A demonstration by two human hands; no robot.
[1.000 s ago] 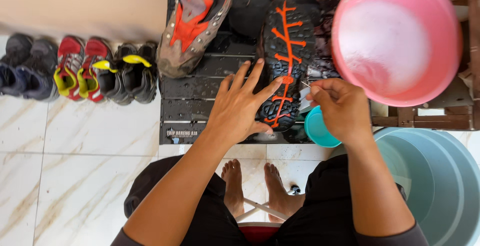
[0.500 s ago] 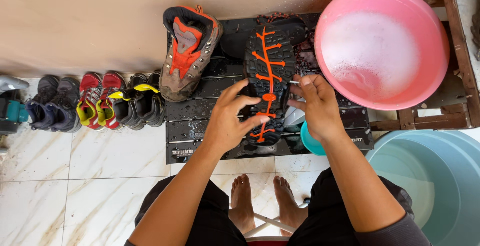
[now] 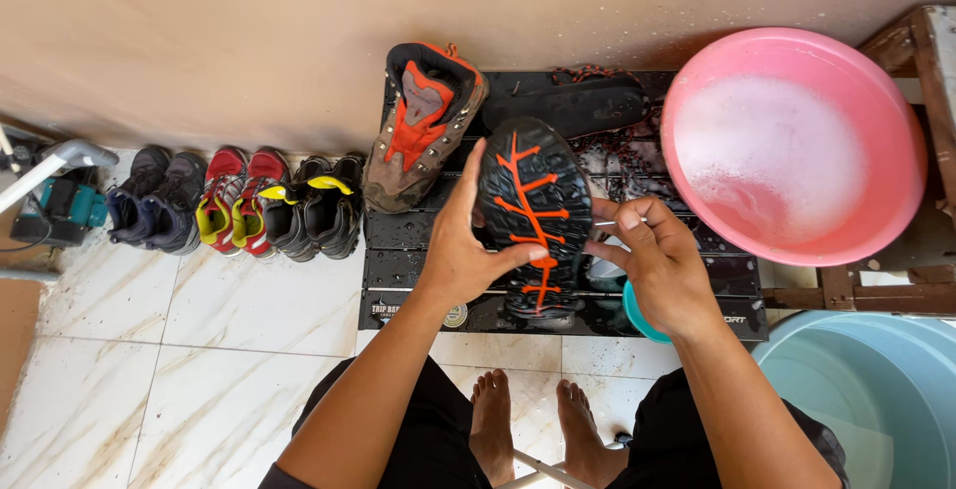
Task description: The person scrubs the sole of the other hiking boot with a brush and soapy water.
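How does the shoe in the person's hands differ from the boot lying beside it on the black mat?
The held shoe is turned sole-up, black tread with orange lines, gripped by the left hand; the boot lies opening-up, untouched. The held shoe looks wet and dark; the boot is brownish and dirty. Both carry orange accents.

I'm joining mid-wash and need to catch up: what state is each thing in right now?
Black shoe: sole up, orange tread showing, held by the left hand.
Right hand: pinching a thin brush at the sole's edge.
Pink basin: filled with foamy water.
Brown boot: upright on the black mat, dirty.
Blue tub: contents unclear.
Shoe row: lined along the wall.
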